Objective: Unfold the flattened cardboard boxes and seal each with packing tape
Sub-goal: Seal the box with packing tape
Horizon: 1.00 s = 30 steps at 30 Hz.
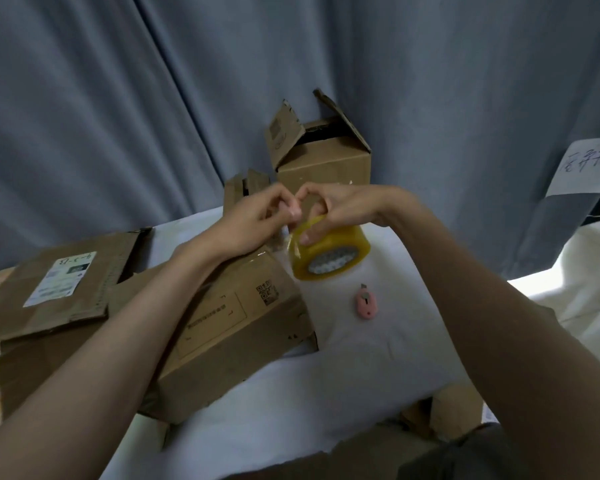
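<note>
We take the tape roll (329,252) as our landmark and read the scene from left to right. Farthest left of the roll lies a flattened box with a white label (54,284), resting partly on other flat cardboard. Nearer the roll, just to its left and below it, sits the folded-up box with a QR code (232,327); its upper corner reaches almost to the roll, and a glossy strip on its top face looks like tape already laid, though we cannot be certain.

Immediately left of the roll, our left hand (257,220) has thumb and fingertips pinched together at the roll's upper left edge, apparently on the free end of the tape; the film is clear and we cannot see it surely. Our right hand (340,211) grips the roll from above, thumb on its near face and fingers curled over the top. The roll's core points toward us and to the right, so tape would pay out leftward, toward the box with the QR code. We judge that the coming pull runs from roll to box, led by the left hand, which is the nearer one to it.

Below and right of the roll lies a pink cutter (365,301) on the white sheet (378,358). Behind the roll stands an opened box (321,154) with flaps up.
</note>
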### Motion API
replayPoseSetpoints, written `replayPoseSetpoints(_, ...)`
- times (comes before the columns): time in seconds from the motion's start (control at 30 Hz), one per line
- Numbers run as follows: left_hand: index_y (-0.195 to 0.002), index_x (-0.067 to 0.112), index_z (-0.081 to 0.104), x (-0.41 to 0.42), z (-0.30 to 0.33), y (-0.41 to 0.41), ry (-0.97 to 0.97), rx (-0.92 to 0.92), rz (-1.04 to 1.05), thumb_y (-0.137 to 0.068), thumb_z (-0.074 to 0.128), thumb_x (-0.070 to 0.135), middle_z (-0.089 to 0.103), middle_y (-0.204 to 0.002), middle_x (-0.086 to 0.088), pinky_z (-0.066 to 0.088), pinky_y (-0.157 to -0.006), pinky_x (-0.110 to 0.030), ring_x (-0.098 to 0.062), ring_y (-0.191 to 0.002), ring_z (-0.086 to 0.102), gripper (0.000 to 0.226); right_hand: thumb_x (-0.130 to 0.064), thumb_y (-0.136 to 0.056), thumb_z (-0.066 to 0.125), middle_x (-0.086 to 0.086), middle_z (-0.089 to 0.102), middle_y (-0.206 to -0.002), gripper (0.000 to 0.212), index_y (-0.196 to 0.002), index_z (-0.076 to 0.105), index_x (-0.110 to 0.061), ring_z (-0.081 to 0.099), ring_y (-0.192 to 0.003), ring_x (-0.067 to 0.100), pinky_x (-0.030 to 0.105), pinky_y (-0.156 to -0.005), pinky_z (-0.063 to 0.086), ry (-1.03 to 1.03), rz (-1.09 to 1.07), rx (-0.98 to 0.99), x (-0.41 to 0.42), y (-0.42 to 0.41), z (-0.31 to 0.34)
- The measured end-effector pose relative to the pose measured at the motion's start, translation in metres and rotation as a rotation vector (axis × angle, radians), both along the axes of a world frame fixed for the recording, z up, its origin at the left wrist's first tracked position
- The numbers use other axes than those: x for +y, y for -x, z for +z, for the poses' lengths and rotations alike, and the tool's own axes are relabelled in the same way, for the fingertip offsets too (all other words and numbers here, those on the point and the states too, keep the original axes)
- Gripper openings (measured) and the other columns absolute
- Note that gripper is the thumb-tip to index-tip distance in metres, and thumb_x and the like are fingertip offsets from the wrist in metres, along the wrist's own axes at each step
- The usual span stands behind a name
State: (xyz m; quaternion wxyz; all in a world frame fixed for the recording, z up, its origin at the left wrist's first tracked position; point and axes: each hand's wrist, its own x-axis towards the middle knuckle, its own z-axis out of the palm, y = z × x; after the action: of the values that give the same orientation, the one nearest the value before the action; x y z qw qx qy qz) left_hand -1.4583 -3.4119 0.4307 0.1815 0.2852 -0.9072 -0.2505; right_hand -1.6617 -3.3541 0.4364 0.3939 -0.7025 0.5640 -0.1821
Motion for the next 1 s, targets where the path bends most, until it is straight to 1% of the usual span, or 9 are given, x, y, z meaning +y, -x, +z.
replayPoseSetpoints(0.07,-0.101,0.012,0.057,0.006,0.002,-0.005,0.117,0.116,0.040,-0.102,0.053,0.023,0.063,-0.090,0.011,0.046,-0.071,-0.025,-0.004,-0.081,0.060,0.011,-0.032,-0.083,0.078,-0.006,0.066,-0.091,0.052,-0.129,0.053,-0.033,0.064,-0.090,0.015,0.033,-0.081,0.054,-0.013,0.045,0.133,0.001,0.000,0.007)
replayPoseSetpoints(0.2,-0.095,0.020,0.065,0.022,0.004,-0.021,0.379,0.049,-0.051,-0.095,0.063,0.027,0.057,-0.094,0.007,0.043,-0.072,-0.018,-0.007,-0.086,0.055,0.007,-0.022,-0.093,0.067,-0.032,0.060,-0.074,0.030,-0.120,0.068,-0.036,0.052,-0.085,0.002,0.019,-0.073,0.043,-0.085,0.097,0.230,0.007,0.002,0.006)
replayPoseSetpoints(0.3,-0.096,0.019,0.072,0.035,0.006,-0.034,0.411,0.056,-0.098,-0.097,0.060,0.034,0.061,-0.098,0.009,0.047,-0.079,-0.024,-0.006,-0.092,0.057,0.019,-0.022,-0.096,0.061,-0.019,0.061,-0.107,0.024,-0.110,0.072,-0.037,0.057,-0.105,0.013,0.026,-0.082,0.051,-0.095,0.081,0.161,0.012,0.002,-0.001)
replayPoseSetpoints(0.37,-0.099,0.021,0.074,0.041,0.008,-0.042,0.423,0.032,-0.120,-0.100,0.054,0.039,0.063,-0.103,0.012,0.049,-0.083,-0.031,-0.008,-0.098,0.059,0.027,-0.022,-0.096,0.059,-0.015,0.059,-0.114,0.024,-0.108,0.072,-0.039,0.056,-0.109,0.017,0.030,-0.086,0.053,-0.077,0.067,0.126,0.014,0.001,-0.002)
replayPoseSetpoints(0.57,-0.116,0.029,0.069,0.043,0.011,-0.059,0.399,-0.166,-0.131,-0.104,0.036,0.045,0.065,-0.115,0.016,0.044,-0.098,-0.036,-0.004,-0.114,0.055,0.040,-0.023,-0.097,0.060,-0.002,0.055,-0.119,0.032,-0.123,0.061,-0.041,0.057,-0.108,0.021,0.035,-0.090,0.055,-0.005,-0.036,-0.083,0.023,0.005,-0.012)
replayPoseSetpoints(0.77,-0.090,0.021,0.068,0.039,0.011,-0.038,0.425,-0.378,-0.169,-0.103,0.023,0.052,0.065,-0.087,0.010,0.042,-0.091,-0.040,-0.010,-0.089,0.058,0.056,-0.021,-0.095,0.062,0.013,0.053,-0.107,0.029,-0.120,0.062,-0.036,0.057,-0.105,0.029,0.041,-0.093,0.051,0.139,-0.292,-0.306,0.041,-0.001,-0.040)
replayPoseSetpoints(0.83,-0.096,0.017,0.074,0.035,0.011,-0.036,0.292,-0.291,-0.174,-0.103,0.031,0.055,0.070,-0.096,0.006,0.047,-0.090,-0.038,-0.009,-0.093,0.062,0.057,-0.020,-0.094,0.064,0.009,0.051,-0.103,0.031,-0.122,0.062,-0.035,0.056,-0.098,0.024,0.037,-0.088,0.051,0.183,-0.345,-0.378,0.049,-0.006,-0.050)
replayPoseSetpoints(0.9,-0.113,0.021,0.073,0.038,0.011,-0.039,0.241,-0.155,-0.175,-0.101,0.047,0.045,0.068,-0.113,0.009,0.048,-0.095,-0.028,-0.006,-0.107,0.062,0.037,-0.017,-0.095,0.063,0.004,0.050,-0.099,0.034,-0.125,0.060,-0.031,0.054,-0.091,0.016,0.022,-0.078,0.051,0.231,-0.397,-0.466,0.056,-0.012,-0.060)
replayPoseSetpoints(1.0,-0.104,0.021,0.077,0.046,0.006,-0.044,0.253,-0.060,-0.168,-0.100,0.053,0.038,0.072,-0.108,0.012,0.040,-0.109,-0.029,-0.003,-0.109,0.063,0.029,-0.015,-0.097,0.060,0.002,0.053,-0.102,0.036,-0.132,0.056,-0.026,0.058,-0.088,0.009,0.011,-0.066,0.048,0.260,-0.494,-0.636,0.063,-0.021,-0.071)
